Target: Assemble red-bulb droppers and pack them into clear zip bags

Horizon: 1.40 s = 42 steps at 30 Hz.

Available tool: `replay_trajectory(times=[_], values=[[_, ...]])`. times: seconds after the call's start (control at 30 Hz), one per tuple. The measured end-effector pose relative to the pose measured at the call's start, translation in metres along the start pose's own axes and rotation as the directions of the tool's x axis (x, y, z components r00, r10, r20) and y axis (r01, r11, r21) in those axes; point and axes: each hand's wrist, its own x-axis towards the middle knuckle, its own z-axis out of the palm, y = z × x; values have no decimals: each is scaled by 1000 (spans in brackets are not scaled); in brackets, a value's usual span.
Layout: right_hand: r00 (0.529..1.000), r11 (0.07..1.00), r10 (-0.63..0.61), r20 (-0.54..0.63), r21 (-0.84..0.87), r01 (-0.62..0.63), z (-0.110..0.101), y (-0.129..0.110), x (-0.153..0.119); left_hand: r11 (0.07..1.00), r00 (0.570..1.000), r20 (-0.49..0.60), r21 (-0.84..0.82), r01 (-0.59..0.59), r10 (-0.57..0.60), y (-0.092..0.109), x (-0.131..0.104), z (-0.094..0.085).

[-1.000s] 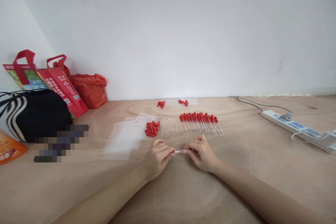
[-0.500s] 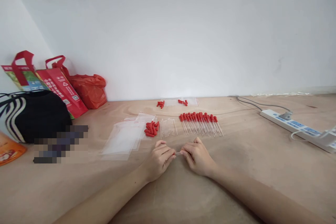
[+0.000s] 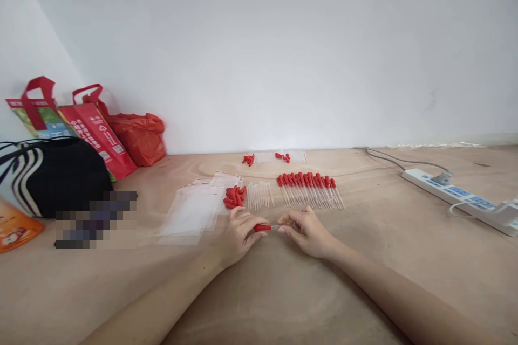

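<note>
My left hand (image 3: 239,233) pinches a red rubber dropper bulb (image 3: 262,227) between thumb and finger. A thin clear dropper tube (image 3: 275,227) sticks out of the bulb to the right, and its other part is in the closed fingers of my right hand (image 3: 304,230). Beyond my left hand lies a pile of loose red bulbs (image 3: 234,195), with a row of bare clear tubes (image 3: 260,195) beside it. Further right, droppers with red bulbs fitted (image 3: 311,190) lie side by side, bulbs toward the wall.
Clear zip bags (image 3: 184,215) lie overlapping at left. Near the wall are another clear bag (image 3: 298,156) and small groups of red bulbs (image 3: 248,160). A white power strip (image 3: 457,199) with cables stands right; a black bag (image 3: 68,178) and red bags (image 3: 140,137) stand left.
The bulb, mostly hidden in my left fingers before, now shows with the tube at its mouth. My left hand has shifted slightly left and up; my right hand has moved slightly.
</note>
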Motion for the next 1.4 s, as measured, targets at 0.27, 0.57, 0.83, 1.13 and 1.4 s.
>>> replay_trajectory(times=[0.27, 0.57, 0.83, 1.13, 1.4], values=[[997, 998, -62, -42, 22, 63, 10, 0, -4, 998, 997, -49, 13, -60, 61, 8, -2, 4], [991, 980, -125, -52, -161, 115, 5, -12, -2, 999, 996, -82, 24, -35, 37, 3, -1, 5], [973, 945, 99, -208, -287, -157, -7, 16, 7, 983, 980, -107, 60, 172, -165, -8, -3, 3], [684, 770, 482, -547, -107, -628, -31, 74, 40, 966, 963, 80, 33, 255, -257, -8, -3, 1], [718, 781, 372, -588, -218, -585, -22, 71, 46, 964, 968, 31, 102, 244, -248, -9, -4, 3]])
